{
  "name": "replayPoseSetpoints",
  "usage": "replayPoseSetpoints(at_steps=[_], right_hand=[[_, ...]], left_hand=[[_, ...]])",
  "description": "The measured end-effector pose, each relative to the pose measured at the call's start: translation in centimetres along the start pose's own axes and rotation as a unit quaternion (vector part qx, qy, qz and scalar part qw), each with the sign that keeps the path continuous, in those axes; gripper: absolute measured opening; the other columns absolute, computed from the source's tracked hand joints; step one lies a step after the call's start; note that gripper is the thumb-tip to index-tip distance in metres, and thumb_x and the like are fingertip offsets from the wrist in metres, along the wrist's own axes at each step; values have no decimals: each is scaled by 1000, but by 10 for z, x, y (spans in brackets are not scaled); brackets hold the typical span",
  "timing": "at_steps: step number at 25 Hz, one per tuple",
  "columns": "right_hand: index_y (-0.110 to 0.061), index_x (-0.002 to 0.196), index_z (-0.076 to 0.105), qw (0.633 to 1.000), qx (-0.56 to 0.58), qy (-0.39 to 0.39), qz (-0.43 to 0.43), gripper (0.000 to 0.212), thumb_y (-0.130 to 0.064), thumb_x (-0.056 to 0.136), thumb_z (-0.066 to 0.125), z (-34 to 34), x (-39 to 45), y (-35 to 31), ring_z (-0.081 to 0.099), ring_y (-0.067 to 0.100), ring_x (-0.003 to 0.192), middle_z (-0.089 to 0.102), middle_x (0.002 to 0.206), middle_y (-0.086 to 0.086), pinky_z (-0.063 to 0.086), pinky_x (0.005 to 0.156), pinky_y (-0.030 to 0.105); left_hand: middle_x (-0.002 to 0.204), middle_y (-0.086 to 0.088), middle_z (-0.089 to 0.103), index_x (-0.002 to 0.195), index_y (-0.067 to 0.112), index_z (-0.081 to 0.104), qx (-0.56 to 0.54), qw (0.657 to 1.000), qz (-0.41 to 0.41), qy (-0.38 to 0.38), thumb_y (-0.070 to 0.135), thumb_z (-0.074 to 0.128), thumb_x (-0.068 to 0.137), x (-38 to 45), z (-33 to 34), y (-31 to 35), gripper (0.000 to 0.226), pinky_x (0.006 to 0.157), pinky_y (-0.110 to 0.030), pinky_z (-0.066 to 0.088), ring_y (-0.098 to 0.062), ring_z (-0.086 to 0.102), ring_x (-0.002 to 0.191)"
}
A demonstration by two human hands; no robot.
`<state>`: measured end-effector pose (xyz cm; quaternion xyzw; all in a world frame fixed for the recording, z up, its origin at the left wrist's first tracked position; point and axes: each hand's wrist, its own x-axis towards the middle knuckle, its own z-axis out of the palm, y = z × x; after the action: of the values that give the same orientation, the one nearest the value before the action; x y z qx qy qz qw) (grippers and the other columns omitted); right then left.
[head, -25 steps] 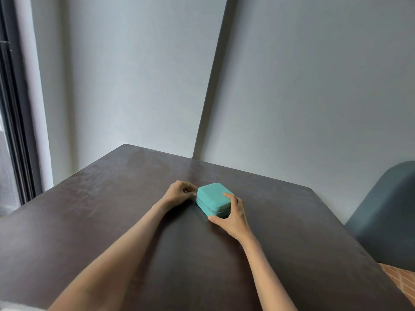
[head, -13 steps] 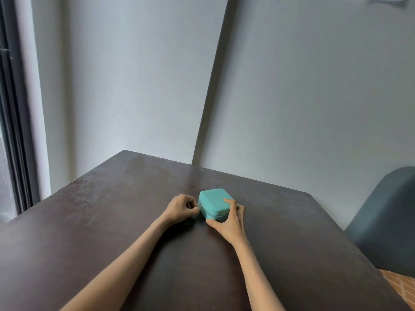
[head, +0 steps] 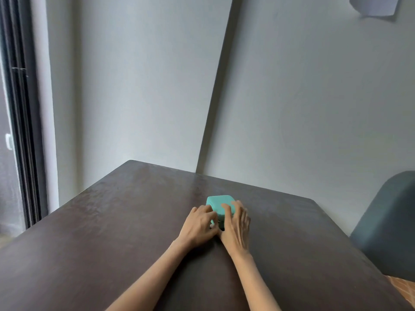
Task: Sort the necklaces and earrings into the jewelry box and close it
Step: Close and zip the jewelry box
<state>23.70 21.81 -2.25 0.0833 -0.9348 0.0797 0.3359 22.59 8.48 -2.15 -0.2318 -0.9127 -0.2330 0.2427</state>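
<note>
A small teal jewelry box (head: 219, 203) sits shut on the dark brown table (head: 112, 232), a little beyond the table's middle. My left hand (head: 198, 223) grips the box's near left corner, with its fingers curled at the seam. My right hand (head: 237, 225) lies over the box's near right side, fingers spread on the lid and thumb against the front. Both hands hide the box's front face. No necklaces or earrings are in sight.
A dark teal chair back (head: 386, 223) stands beyond the table's right edge. Grey walls meet in a corner behind the table. A dark window frame (head: 22, 131) runs down the left side.
My left hand slid from the box's left side around to its near front corner. My right hand shifted up over the lid. The camera view tilted upward.
</note>
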Motion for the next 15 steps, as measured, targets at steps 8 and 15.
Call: replayPoseSetpoints(at_steps=[8,15], right_hand=[[-14,83,66,997,41,-34,-54,43,-10,47,89,-7,-8,-7,66,9,56,67,64,0,50,46,21],[-9,125,40,986,124,-104,39,29,-14,97,36,-5,-12,3,61,30,102,62,116,11,43,72,32]], left_hand=[[131,-4,51,105,15,61,9,998,69,7,32,49,82,-8,-1,3,31,101,-27,36,-23,46,121],[158,-4,15,149,12,16,2,995,61,-85,34,25,94,-2,10,1,60,118,-21,-4,-14,5,147]])
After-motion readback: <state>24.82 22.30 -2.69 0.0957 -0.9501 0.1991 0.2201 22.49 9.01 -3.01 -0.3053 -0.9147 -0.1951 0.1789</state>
